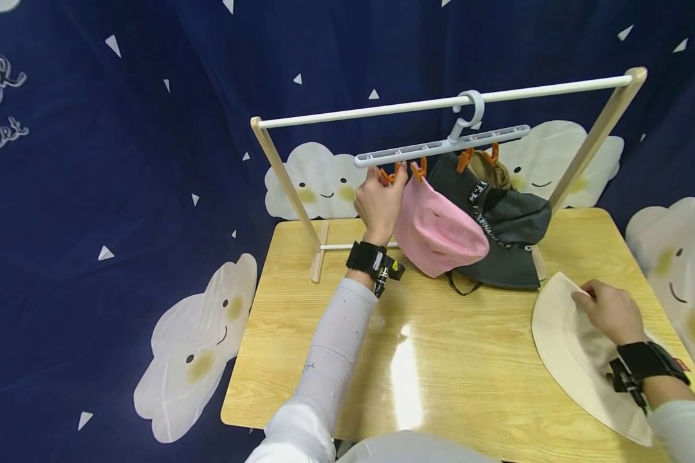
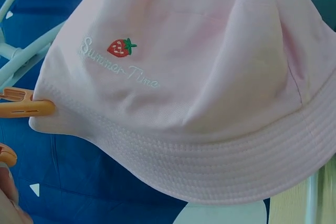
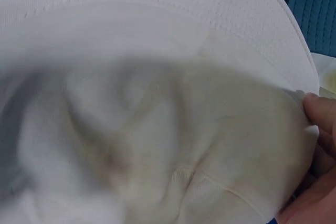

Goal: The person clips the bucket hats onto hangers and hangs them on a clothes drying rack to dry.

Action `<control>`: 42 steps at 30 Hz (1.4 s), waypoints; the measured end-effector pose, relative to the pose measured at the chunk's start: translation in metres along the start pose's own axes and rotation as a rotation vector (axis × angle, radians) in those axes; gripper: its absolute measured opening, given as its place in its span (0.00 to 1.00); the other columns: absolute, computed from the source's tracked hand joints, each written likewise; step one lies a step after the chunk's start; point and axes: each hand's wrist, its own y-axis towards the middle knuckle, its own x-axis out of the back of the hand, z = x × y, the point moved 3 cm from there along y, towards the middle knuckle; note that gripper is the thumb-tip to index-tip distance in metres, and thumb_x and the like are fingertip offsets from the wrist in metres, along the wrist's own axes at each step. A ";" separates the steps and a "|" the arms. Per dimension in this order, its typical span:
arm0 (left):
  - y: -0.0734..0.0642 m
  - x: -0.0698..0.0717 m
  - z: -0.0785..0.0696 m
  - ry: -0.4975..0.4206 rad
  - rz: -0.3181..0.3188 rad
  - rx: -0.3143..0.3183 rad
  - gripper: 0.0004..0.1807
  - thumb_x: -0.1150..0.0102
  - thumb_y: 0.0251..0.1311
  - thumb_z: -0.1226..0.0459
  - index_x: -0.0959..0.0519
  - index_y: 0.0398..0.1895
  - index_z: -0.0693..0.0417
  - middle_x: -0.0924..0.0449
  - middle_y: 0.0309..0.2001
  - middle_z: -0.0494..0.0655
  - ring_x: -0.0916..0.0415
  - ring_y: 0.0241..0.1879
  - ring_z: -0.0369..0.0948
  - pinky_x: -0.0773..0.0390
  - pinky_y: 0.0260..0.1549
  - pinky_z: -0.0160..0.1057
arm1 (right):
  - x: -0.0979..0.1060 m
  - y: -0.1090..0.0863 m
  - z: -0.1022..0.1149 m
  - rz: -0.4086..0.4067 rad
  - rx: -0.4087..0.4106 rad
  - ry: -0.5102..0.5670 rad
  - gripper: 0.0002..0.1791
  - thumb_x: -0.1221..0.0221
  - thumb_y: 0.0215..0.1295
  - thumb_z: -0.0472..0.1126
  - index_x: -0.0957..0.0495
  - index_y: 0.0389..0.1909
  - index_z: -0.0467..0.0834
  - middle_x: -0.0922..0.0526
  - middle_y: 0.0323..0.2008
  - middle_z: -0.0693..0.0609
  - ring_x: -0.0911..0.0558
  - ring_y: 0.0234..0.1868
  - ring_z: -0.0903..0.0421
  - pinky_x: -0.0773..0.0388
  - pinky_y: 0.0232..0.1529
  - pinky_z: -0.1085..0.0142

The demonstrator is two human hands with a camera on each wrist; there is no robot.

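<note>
My left hand (image 1: 381,202) is raised to the left end of a pale grey clip hanger (image 1: 402,153) and pinches an orange clip (image 2: 7,156) there. Beside it hangs a pink bucket hat (image 1: 440,231), its brim caught in another orange clip (image 2: 31,109); a strawberry and "Summer Time" lettering show in the left wrist view. At the table's right side, my right hand (image 1: 614,313) holds the brim edge of a cream bucket hat (image 1: 558,334) between thumb and fingers. The right wrist view shows the hat's stitched brim and creased crown close up.
A white rod (image 1: 359,114) on wooden posts carries the hanger. A black hat (image 1: 515,218) with a strap and a tan hat (image 1: 486,168) hang right of the pink one. Below lies the wooden table (image 1: 301,334), with a dark blue cloud-patterned curtain (image 1: 168,173) behind.
</note>
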 end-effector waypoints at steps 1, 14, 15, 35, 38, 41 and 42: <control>0.000 0.000 0.000 0.001 -0.001 -0.001 0.27 0.38 0.65 0.36 0.29 0.25 0.47 0.28 0.18 0.40 0.25 0.19 0.44 0.31 0.20 0.44 | -0.001 -0.001 0.001 -0.001 -0.001 0.002 0.14 0.37 0.74 0.42 0.20 0.44 0.32 0.17 0.27 0.42 0.23 0.25 0.48 0.34 0.25 0.59; 0.002 0.000 0.001 0.112 0.071 -0.118 0.24 0.44 0.72 0.41 0.25 0.27 0.48 0.28 0.18 0.41 0.25 0.18 0.46 0.29 0.19 0.47 | -0.002 -0.014 0.046 -0.126 0.115 0.022 0.08 0.35 0.69 0.34 0.19 0.39 0.31 0.19 0.22 0.46 0.27 0.22 0.54 0.34 0.25 0.58; 0.003 0.000 0.000 0.109 0.079 -0.125 0.24 0.44 0.73 0.42 0.26 0.25 0.48 0.29 0.18 0.41 0.25 0.17 0.46 0.30 0.18 0.46 | -0.001 -0.014 0.051 -0.133 0.120 0.021 0.08 0.35 0.69 0.34 0.18 0.39 0.31 0.19 0.22 0.47 0.28 0.21 0.54 0.35 0.25 0.58; 0.011 -0.003 -0.010 0.032 0.163 -0.162 0.23 0.45 0.74 0.48 0.28 0.20 0.47 0.30 0.18 0.41 0.24 0.21 0.47 0.31 0.21 0.47 | 0.030 -0.006 0.149 -0.238 0.226 0.068 0.08 0.33 0.69 0.37 0.16 0.40 0.35 0.17 0.22 0.49 0.25 0.21 0.56 0.35 0.26 0.56; 0.011 -0.003 -0.010 0.020 0.169 -0.159 0.23 0.45 0.74 0.48 0.29 0.19 0.47 0.31 0.17 0.41 0.25 0.20 0.46 0.32 0.21 0.46 | 0.033 -0.006 0.160 -0.263 0.253 0.067 0.07 0.32 0.66 0.37 0.15 0.38 0.36 0.16 0.22 0.49 0.25 0.20 0.55 0.34 0.26 0.56; 0.009 -0.003 -0.011 0.015 0.181 -0.161 0.23 0.46 0.74 0.48 0.29 0.19 0.46 0.32 0.17 0.40 0.26 0.20 0.45 0.33 0.21 0.44 | 0.035 -0.008 0.169 -0.288 0.278 0.071 0.06 0.32 0.65 0.36 0.15 0.37 0.36 0.15 0.22 0.48 0.23 0.20 0.53 0.34 0.26 0.54; 0.009 -0.003 -0.012 0.013 0.186 -0.162 0.23 0.46 0.74 0.48 0.30 0.19 0.46 0.32 0.17 0.40 0.27 0.20 0.44 0.33 0.21 0.44 | 0.035 -0.008 0.171 -0.296 0.283 0.074 0.06 0.31 0.65 0.36 0.15 0.37 0.37 0.15 0.23 0.48 0.22 0.20 0.52 0.34 0.26 0.54</control>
